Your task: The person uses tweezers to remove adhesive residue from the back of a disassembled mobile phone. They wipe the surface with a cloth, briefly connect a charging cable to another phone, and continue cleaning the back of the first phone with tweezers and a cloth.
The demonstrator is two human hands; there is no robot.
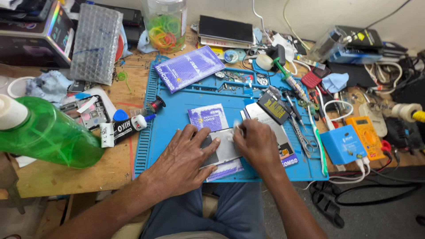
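Bright, even light, soft shadows, sharp centre, wide-angle bending at the edges.

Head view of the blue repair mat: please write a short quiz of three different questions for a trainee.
1. True or false: the left hand lies flat on the flat grey phone panel.
2. Which thing stands right of the blue silicone work mat? A) the green plastic bottle B) the orange multimeter C) the clear jar of coloured rubber bands
3. Fill in: the right hand pinches something small and white at the panel's ____ edge.

Key: 1 true; 2 B; 3 upper. What the white bit is cannot be told.
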